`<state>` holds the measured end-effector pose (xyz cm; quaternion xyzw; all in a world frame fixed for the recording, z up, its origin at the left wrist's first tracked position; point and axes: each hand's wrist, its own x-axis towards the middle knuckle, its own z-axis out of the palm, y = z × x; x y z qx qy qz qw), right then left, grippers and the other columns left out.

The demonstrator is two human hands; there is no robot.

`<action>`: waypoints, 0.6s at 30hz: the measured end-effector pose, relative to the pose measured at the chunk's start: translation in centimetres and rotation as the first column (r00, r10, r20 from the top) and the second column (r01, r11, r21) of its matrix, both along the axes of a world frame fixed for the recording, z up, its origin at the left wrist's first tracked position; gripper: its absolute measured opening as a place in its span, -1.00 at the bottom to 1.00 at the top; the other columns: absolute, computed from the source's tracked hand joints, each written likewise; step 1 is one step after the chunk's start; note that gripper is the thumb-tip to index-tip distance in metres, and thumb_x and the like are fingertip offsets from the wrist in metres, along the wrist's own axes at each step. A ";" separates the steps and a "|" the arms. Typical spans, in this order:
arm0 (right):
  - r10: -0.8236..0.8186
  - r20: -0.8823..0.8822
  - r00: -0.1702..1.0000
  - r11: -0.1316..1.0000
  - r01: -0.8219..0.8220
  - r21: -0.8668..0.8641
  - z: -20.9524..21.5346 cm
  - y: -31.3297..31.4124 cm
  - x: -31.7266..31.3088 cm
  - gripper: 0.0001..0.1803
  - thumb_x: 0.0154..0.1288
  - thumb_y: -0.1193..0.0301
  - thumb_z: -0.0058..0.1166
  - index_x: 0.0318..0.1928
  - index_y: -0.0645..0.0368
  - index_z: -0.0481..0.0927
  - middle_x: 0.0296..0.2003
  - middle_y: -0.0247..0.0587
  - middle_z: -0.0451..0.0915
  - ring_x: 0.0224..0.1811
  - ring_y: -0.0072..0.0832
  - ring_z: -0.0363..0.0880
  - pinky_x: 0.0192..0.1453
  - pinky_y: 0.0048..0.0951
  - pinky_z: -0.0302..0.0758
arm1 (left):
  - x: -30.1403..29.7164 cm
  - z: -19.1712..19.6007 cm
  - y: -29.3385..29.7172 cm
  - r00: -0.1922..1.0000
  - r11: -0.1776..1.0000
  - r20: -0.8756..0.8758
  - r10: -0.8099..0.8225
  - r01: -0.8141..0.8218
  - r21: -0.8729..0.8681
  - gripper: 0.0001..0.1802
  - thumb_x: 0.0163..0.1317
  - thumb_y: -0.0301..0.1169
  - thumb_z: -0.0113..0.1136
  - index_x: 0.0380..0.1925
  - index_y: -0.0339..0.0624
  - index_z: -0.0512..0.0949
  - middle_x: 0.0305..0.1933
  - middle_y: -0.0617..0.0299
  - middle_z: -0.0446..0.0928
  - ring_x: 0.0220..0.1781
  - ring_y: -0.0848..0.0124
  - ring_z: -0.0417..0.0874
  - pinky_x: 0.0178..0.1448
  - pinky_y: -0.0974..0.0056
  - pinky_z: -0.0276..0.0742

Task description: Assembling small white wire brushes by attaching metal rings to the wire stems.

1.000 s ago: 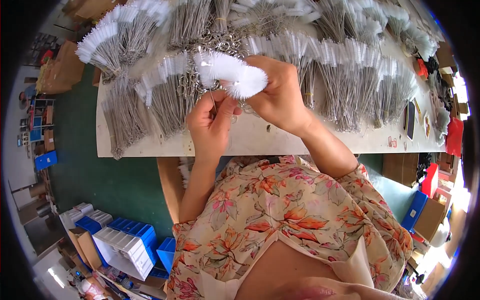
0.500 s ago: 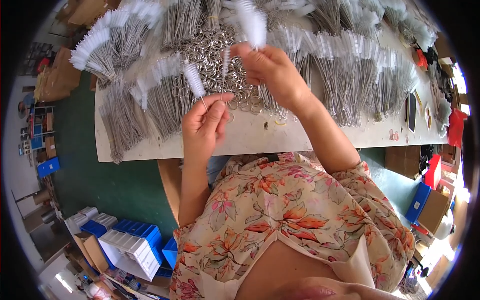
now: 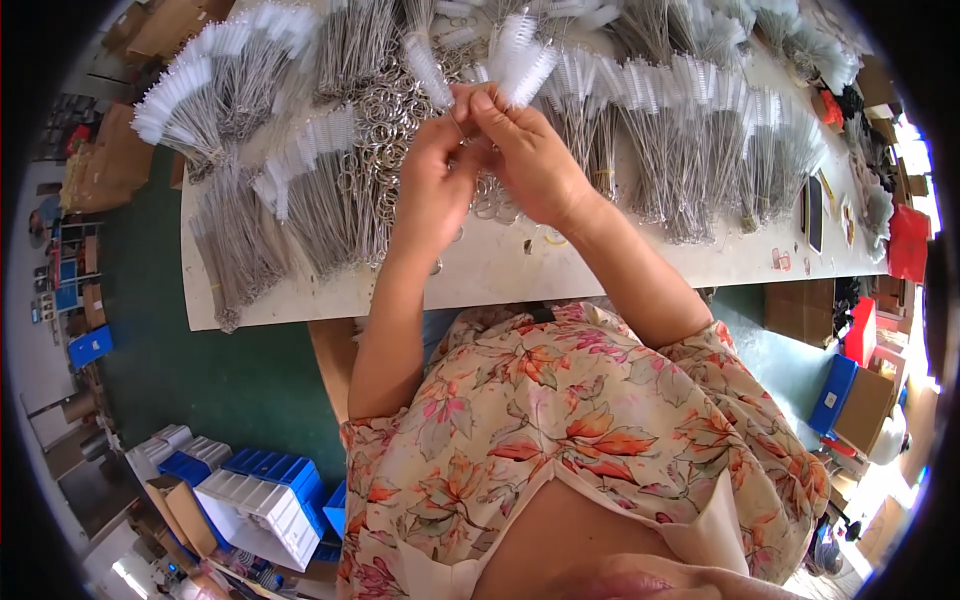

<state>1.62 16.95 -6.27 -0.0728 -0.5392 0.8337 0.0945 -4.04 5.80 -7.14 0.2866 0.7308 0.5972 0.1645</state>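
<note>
Above the pile of metal rings, my two hands meet. My left hand is closed on the thin wire stem of a small bottle brush, whose white bristle head points up and away. Close against it, my right hand pinches larger white bottle brushes, their heads fanned above the thumb. Where the fingers overlap, the stems are mostly hidden, and I cannot tell whether a ring is among them. Beneath and beside the hands lie the loose shiny metal rings.
Bundles of wire-stemmed brushes lie on the white table, left and right. A dark flat object rests near the right end. White and blue plastic bins stand on the green floor at lower left, cardboard boxes at right.
My left hand has moved up and away from me, bringing its brush against my right hand. The right hand has shifted slightly, and its brush heads now show fanned apart.
</note>
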 end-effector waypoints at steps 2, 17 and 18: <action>0.035 0.002 0.999 0.999 -0.035 -0.034 1.1 -0.4 0.7 -0.70 0.39 0.19 -0.16 -0.14 0.16 0.43 -0.16 -0.32 0.40 -0.25 -0.63 0.40 -0.23 -0.55 0.36 | 0.8 0.3 0.0 0.998 0.998 0.063 0.007 -0.011 0.069 -0.85 0.22 -0.48 0.10 -0.22 -0.25 0.52 -0.32 0.20 0.42 -0.39 0.52 0.46 -0.39 0.40 0.41; 0.011 -0.090 0.996 0.782 -0.065 -0.620 -0.1 -0.4 1.6 -0.80 0.42 0.37 -0.25 -0.11 0.16 0.42 -0.34 -0.34 0.55 -0.41 -0.63 0.48 -0.38 -0.56 0.45 | 3.2 0.2 -2.0 0.683 0.960 -0.712 0.165 0.054 0.274 -0.72 -0.01 -0.65 0.26 -0.22 -0.27 0.57 0.01 0.10 0.29 -0.09 0.35 0.47 -0.08 0.33 0.53; 0.040 -0.132 0.990 0.761 -0.115 -0.638 0.3 0.2 1.7 -0.80 0.41 0.37 -0.23 -0.12 0.17 0.43 -0.36 -0.37 0.53 -0.45 -0.66 0.43 -0.41 -0.58 0.42 | 2.6 1.0 -2.6 0.484 0.993 -0.871 0.083 0.032 0.113 -0.70 -0.05 -0.63 0.31 -0.23 -0.30 0.57 0.02 0.09 0.27 -0.06 0.34 0.45 -0.06 0.31 0.50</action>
